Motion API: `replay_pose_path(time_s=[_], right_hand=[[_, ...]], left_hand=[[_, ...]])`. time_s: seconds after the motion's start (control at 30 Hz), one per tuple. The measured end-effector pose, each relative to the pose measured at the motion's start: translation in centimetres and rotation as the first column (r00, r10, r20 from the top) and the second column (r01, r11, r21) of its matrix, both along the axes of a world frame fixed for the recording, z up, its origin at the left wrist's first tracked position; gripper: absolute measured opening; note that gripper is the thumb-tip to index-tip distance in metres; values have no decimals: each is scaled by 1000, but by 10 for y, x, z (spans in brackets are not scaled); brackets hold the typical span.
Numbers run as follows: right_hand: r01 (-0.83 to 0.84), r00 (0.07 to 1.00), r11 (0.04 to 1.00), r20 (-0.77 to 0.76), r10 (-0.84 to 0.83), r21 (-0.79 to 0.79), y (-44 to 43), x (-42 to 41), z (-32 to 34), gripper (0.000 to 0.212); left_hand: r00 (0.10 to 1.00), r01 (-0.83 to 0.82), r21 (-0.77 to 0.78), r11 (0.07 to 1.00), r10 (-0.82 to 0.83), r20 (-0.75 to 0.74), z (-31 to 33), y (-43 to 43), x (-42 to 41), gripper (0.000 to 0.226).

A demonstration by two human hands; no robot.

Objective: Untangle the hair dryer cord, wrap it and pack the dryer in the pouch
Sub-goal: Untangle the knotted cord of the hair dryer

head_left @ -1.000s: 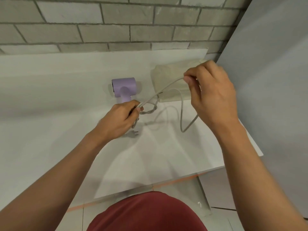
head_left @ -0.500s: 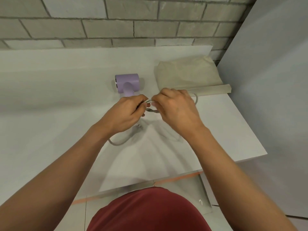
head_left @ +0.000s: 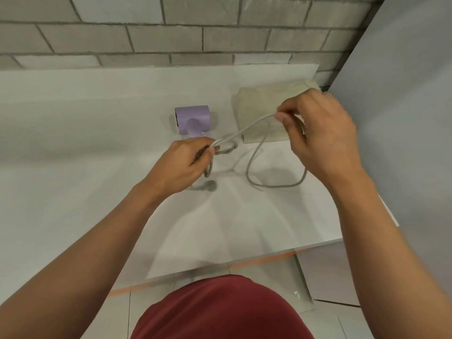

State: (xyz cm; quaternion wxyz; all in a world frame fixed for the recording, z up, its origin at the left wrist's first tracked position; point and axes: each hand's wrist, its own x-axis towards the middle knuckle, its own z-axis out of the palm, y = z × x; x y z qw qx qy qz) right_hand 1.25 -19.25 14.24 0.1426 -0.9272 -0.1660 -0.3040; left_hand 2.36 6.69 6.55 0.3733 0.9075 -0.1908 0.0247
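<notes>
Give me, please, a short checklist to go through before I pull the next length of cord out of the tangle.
1. Left hand grips the cord at the tangle: ok.
2. Right hand pinches the cord, raised over the pouch: ok.
3. Cord free of knots: not ok, a twisted tangle sits beside the left hand.
4. Slack loop hangs down to the table, caught on nothing: ok.
5. Hair dryer lies on the table behind the left hand: ok.
6. Plug clear of the tangle: cannot tell, blurred.
</notes>
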Motion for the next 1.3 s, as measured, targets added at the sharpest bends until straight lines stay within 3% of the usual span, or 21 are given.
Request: replay_pose_path(time_s=[0.13, 0.23, 0.3, 0.47, 0.57, 0.7, 0.97, 1.07, 1.13, 1.2, 1.3], right_hand=[[25, 971, 1000, -238, -25, -2, -10, -2, -6, 13], [-33, 907, 994, -421, -14, -104, -1, -6, -16, 43], [-62, 900, 995, -436, 20, -82, 17, -9, -25, 46], [-29, 932, 1000, -362, 24, -9, 50, -7, -45, 31], [-38, 977, 995, -215, 18, -90, 48, -1, -52, 17], [-45, 995, 992, -99, 34, -116, 44, -1, -46, 25], [4, 999, 979, 35, -11, 204, 7, 0, -10, 19], [46, 999, 947, -1, -48, 317, -6, -2, 0, 18], [102, 990, 955, -122, -70, 279, -11, -1, 2, 17], [171, 949, 976, -290, -126, 136, -16, 2, -3, 16], [139, 915, 986, -369, -164, -91, -12, 0, -14, 37]], left_hand=[[1000, -17, -47, 999, 16, -16, 1, -2, 2, 24], [1000, -2, -23, 1000, 2, -17, 3, -1, 2, 24], [1000, 23, -10, 1000, -23, -9, 4, -4, 1, 26], [1000, 20, -6, 1000, -20, -4, 7, -8, 2, 25], [1000, 14, -11, 1000, -14, -25, 6, -5, 1, 24], [999, 8, -5, 1000, -8, -44, 1, -3, 0, 25], [998, 8, -60, 998, -12, -55, -3, 2, 0, 26], [998, 10, -60, 998, -14, -66, -2, 2, 0, 25], [994, -4, -87, 996, -5, -105, -1, 1, -1, 25], [990, -24, -113, 993, 8, -144, 1, 0, -1, 25], [985, -4, -101, 995, -14, -173, 3, -2, -1, 26]])
